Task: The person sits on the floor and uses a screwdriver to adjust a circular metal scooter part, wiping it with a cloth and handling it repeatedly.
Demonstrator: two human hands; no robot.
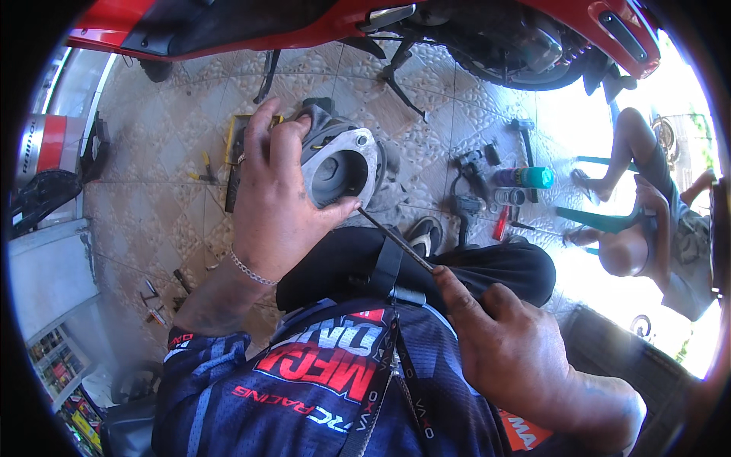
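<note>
While the left hand [270, 198] grips a metal cylinder part [340, 164], the right hand [502, 343] pinches a thin blade [396, 238].

Metal cylinder part [339, 164] lies left of spray can [525, 177].

Pale patterned floor tiles [190, 164] run underfoot, dusty and strewn with hand tools [518, 183] — a hammer, a spray can, pliers. A red motorcycle [487, 30] stands on its stand along the far side. Hard sunlight floods in from the open right side — where a person [655, 221] sits low.
</note>
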